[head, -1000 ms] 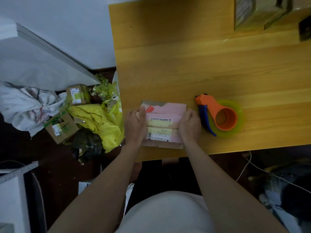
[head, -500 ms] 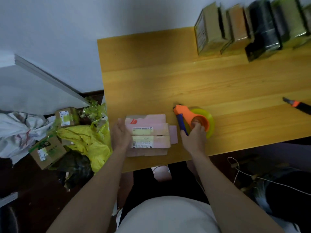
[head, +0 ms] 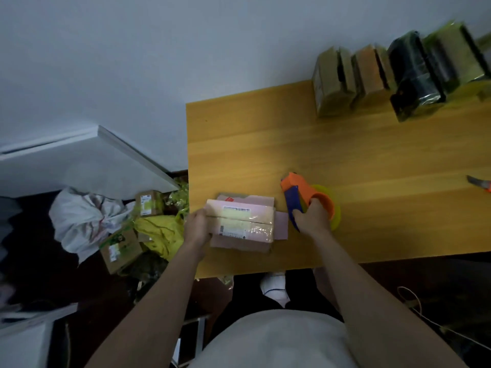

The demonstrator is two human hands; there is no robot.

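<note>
a: since a second ago the right hand (head: 313, 217) has left the right end of the pink box (head: 241, 221) and gone across to the tape dispenser (head: 300, 192). half a second back it was just arriving there.
b: and now?
a: now its fingers are curled round the orange core of the dispenser, with the blue part just by the thumb. the dispenser sits on the tabletop (head: 345, 155), and its yellow-green tape roll (head: 337, 211) shows behind the hand.
b: what about the left hand (head: 196, 227)?
a: it has stayed at the left end of the pink box, with thumb and fingers bent over that edge, gripping it.
b: where does the box lie?
a: flat on the tabletop near the front left corner, just left of the dispenser and not touching it. two printed labels face up under shiny tape, and a loose flap sticks out on its right side.
b: anything else on the tabletop?
a: a row of wrapped parcels (head: 334, 83) along the far edge by the wall, brown ones and a black one. a cutter (head: 478, 183) lies at the right border, well apart from the hands.
b: and off the tabletop?
a: on the floor to the left are small cartons (head: 147, 203), a yellow bag (head: 159, 232) and a white cloth (head: 79, 221), all in a heap.
</note>
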